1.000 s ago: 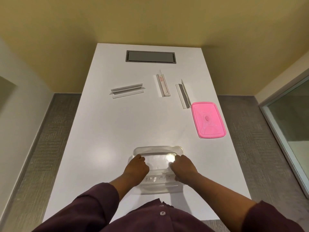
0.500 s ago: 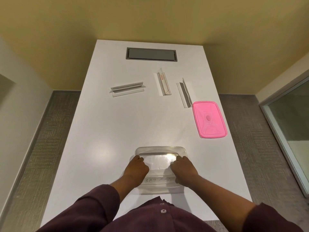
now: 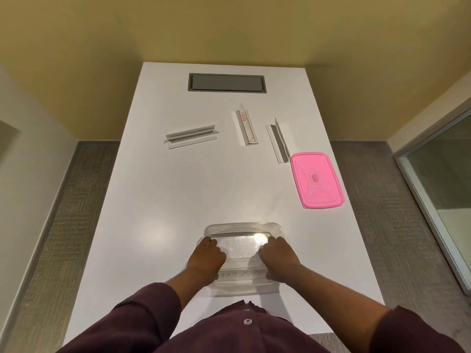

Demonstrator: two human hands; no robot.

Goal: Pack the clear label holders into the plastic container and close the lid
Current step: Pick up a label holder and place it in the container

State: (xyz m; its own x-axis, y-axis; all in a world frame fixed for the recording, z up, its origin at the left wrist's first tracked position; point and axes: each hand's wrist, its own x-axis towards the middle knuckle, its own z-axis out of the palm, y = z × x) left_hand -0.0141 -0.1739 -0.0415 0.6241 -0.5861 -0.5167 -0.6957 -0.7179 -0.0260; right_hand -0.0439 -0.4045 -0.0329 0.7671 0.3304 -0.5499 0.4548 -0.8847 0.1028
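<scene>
A clear plastic container (image 3: pixel 242 229) sits near the table's front edge, with handwriting on its near wall. My left hand (image 3: pixel 206 258) grips its left side and my right hand (image 3: pixel 277 258) grips its right side. Three clear label holders lie farther back on the table: one (image 3: pixel 192 137) at the left lying crosswise, one (image 3: pixel 246 127) in the middle with a small red sticker, one (image 3: pixel 278 140) at the right. The pink lid (image 3: pixel 316 180) lies flat at the right edge, just beyond the right holder's near end.
The white table (image 3: pixel 178 200) has a grey recessed cable hatch (image 3: pixel 227 82) at its far end. Grey carpet runs along both sides, a yellow wall stands behind, and a glass partition (image 3: pixel 443 174) is at the right.
Both hands keep their hold on the container's sides. The view has shifted slightly; nothing on the table has visibly moved.
</scene>
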